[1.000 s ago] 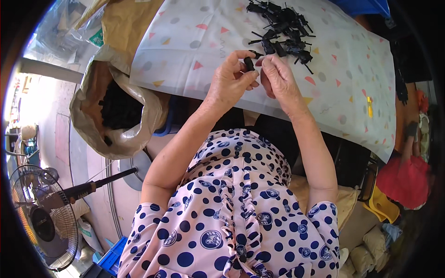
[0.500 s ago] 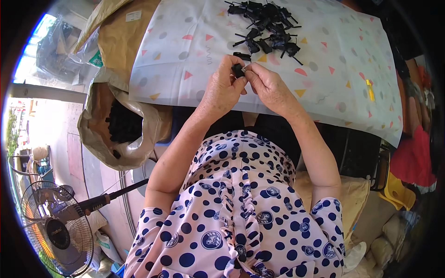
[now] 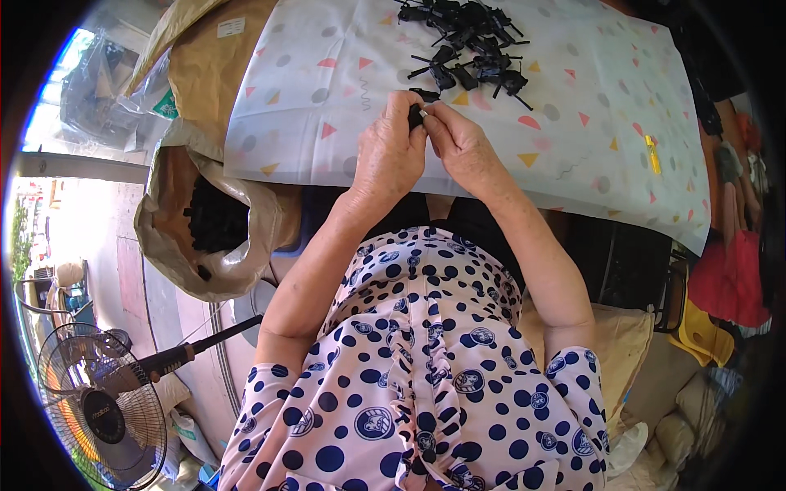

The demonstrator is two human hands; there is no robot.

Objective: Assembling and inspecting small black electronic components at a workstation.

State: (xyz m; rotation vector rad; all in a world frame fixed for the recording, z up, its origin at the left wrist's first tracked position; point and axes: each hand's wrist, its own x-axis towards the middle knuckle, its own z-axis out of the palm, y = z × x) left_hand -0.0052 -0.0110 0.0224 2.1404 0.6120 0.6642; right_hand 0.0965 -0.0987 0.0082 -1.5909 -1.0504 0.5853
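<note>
Over the near part of the table, both of my hands meet at a small black plastic part (image 3: pixel 415 117). My left hand (image 3: pixel 390 151) is closed around it, with thumb and fingers pressed on its sides. My right hand (image 3: pixel 460 149) pinches at the part's right side, where a tiny pale bit shows between the fingertips; its kind is too small to make out. Just beyond my left fingertips lies another black piece (image 3: pixel 427 96). Farther back is a heap of black plastic parts (image 3: pixel 471 39) with thin stems sticking out.
A patterned white cloth (image 3: pixel 319 139) covers the table. Left of it stands an open sack (image 3: pixel 258 266) with many black pieces (image 3: pixel 217 214) inside. A brown paper bag (image 3: pixel 205 74) is behind that. On the right lies a slim yellow item (image 3: pixel 652 155). A fan (image 3: pixel 102 409) stands lower left.
My two hands have shifted slightly left and up with the black part, and it has turned a little between my fingers. The heap is unchanged.
</note>
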